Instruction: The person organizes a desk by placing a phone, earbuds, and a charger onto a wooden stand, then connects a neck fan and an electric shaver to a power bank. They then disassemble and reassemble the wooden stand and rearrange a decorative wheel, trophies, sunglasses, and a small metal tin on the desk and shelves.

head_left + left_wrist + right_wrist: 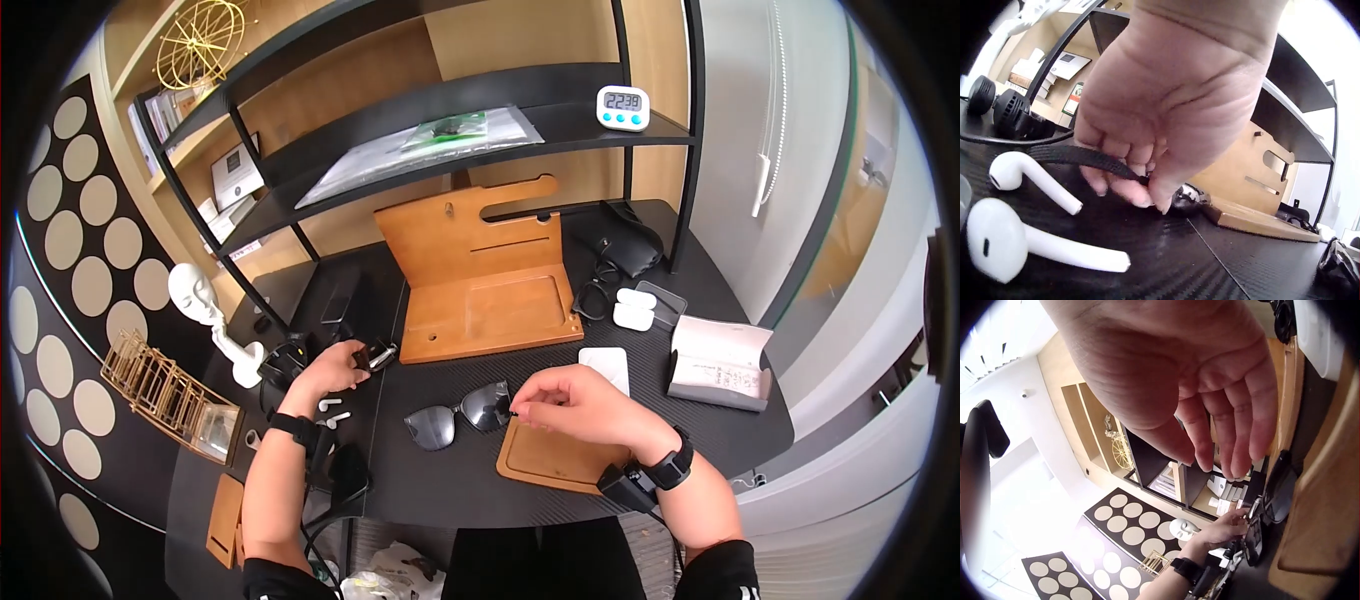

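Observation:
My left hand [335, 370] reaches to the desk by the left front corner of a wooden docking stand [435, 345]. Its thumb and fingers pinch a black woven strap [1085, 157], with a shiny metal piece [1188, 197] just beyond the fingertips. Two white earbuds [1079, 248] lie on the desk below that wrist. My right hand [575, 402] hovers over a wooden tray [545, 455], fingers loosely bent, and nothing shows in its palm in the right wrist view. Dark sunglasses [432, 427] lie just left of its fingertips, lenses toward me.
Behind the stand rises a black shelf with a white timer [622, 108]. To the right are a black pouch [632, 245], an open earbud case [634, 311] and an open box [720, 365]. A white face sculpture [215, 320] and a wooden frame model [165, 385] stand left.

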Motion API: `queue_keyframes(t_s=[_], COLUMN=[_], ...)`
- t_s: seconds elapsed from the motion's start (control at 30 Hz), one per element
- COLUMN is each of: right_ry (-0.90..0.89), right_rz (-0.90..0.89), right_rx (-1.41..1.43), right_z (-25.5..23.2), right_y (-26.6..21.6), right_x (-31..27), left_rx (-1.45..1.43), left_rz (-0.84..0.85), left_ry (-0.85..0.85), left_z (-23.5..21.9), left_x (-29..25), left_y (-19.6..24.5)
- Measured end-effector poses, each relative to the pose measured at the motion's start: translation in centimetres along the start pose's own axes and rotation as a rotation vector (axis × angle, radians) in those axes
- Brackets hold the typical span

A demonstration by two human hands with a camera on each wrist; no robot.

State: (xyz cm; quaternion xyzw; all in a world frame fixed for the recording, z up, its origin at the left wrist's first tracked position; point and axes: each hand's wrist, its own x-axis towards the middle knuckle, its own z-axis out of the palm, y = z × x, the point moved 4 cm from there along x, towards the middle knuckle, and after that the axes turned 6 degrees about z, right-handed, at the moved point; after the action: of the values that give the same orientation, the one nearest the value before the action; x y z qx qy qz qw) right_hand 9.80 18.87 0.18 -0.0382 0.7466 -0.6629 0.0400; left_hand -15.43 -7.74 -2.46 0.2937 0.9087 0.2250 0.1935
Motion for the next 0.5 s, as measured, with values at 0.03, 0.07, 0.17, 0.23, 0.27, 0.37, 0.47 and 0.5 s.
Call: queue_keyframes(t_s=[0.03,0.07,0.17,0.23,0.27,0.37,0.47,0.5], right_ry=[-0.004,-0.009,-0.001,0.003,0.009,-0.017,-0.017,-0.004], right_rz=[0.011,0.023,0.018,0.011,0.007,0.016,0.033,0.023], right_rx=[-0.009,-0.017,-0.01,-0.029,-0.047,-0.023,-0.017,-0.027], right_z=[0.0,0.0,0.0,0.0,0.0,0.0,-0.1,-0.2], right_y=[0.0,0.1,0.2,0.0,0.0,0.4,0.3,0.2], right_x=[0.0,0.0,0.0,-0.1,-0.1,0.0,0.0,-0.1], left_rx=[0.006,-0.118,-0.275,-0.308,-0.315,-0.276,-0.202,-0.233], left_rz=[0.002,0.006,0.042,0.074,0.092,0.143,0.255,0.283], left_ry=[0.0,0.027,0.108,0.167,0.2,0.279,0.507,0.535], left_z=[0.0,-0.1,-0.5,-0.7,-1.0,-1.6,-3.0,-3.3], left_x=[0.0,-0.2,-0.6,-1.1,-1.5,-2.8,-3.8,-3.9], left_y=[-0.1,-0.1,-0.5,-0.7,-0.7,0.0,1.2,1.0])
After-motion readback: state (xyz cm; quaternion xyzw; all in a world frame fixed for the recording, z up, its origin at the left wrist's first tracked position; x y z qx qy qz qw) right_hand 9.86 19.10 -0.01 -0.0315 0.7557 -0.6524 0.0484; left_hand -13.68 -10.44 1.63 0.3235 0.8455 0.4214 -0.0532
